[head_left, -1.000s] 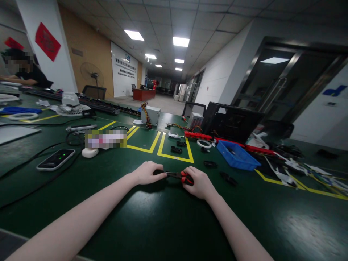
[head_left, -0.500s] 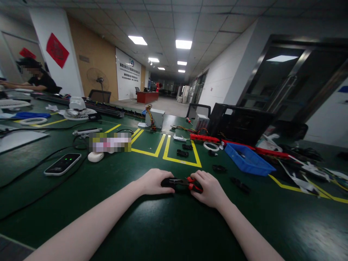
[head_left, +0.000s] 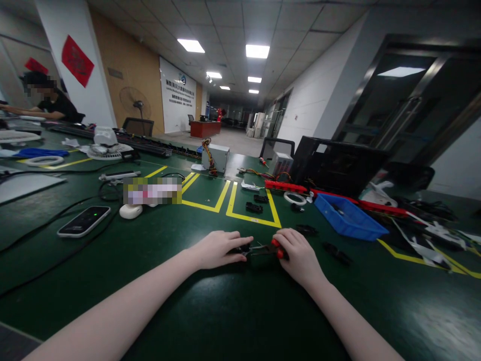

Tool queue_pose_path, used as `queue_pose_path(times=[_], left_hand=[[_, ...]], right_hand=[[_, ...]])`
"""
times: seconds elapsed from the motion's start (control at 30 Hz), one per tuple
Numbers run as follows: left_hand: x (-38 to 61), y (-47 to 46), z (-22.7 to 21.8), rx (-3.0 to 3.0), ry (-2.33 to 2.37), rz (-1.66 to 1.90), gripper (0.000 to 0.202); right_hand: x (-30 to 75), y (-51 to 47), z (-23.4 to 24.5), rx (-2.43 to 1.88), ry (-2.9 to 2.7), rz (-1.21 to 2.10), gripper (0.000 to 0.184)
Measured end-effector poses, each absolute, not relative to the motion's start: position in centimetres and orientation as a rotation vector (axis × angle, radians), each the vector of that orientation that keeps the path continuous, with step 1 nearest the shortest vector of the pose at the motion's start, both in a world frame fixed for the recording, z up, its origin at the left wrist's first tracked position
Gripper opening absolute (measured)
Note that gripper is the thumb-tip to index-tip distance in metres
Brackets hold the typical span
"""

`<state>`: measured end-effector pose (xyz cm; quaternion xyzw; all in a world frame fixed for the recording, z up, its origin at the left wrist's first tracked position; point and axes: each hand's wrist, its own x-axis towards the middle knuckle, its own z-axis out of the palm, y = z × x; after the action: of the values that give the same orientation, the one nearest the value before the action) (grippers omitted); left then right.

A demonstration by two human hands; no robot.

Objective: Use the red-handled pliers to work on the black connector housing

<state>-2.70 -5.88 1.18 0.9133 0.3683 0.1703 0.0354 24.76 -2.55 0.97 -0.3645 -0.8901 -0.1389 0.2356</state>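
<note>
My right hand (head_left: 297, 253) is closed round the red-and-black handles of a small pair of pliers (head_left: 267, 247), whose metal jaws point left. My left hand (head_left: 219, 247) lies over a small black part (head_left: 242, 248) on the green table (head_left: 225, 311), with its fingers stretched along it and holding it at the jaws' tip. Most of the black part is hidden under the fingers. Both hands rest on the table just in front of me.
Several small black parts (head_left: 254, 207) lie around the yellow floor-tape lines (head_left: 246, 217). A blue tray (head_left: 347, 217) and a black computer case (head_left: 338, 165) stand to the right, a phone (head_left: 83, 220) and cables to the left. Another person (head_left: 48, 103) sits far left.
The hands have drawn slightly apart, so the pliers' metal jaws now show between them. My left fingers have flattened out over the black part. The camera shifted a little.
</note>
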Motion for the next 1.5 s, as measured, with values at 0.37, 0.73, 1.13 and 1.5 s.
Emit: queue_pose_path(times=[0.37, 0.73, 1.13, 1.5], left_hand=[[-1.9, -6.4, 1.4, 2.953, 1.043, 0.475, 0.037], [-1.6, -6.5, 1.2, 2.954, 0.995, 0.498, 0.031], [-1.7, -6.7, 1.7, 2.936, 0.997, 0.441, 0.038], [-1.8, -6.7, 1.7, 2.951, 0.986, 0.512, 0.041]], right_hand=[[24.5, -3.2, 1.3, -1.045, -2.428, -0.339, 0.021], [24.4, -3.2, 1.6, -1.050, -2.443, -0.258, 0.038], [24.5, -3.6, 2.1, -1.002, -2.467, -0.246, 0.032], [24.5, -3.4, 1.7, -0.956, -2.493, -0.318, 0.034]])
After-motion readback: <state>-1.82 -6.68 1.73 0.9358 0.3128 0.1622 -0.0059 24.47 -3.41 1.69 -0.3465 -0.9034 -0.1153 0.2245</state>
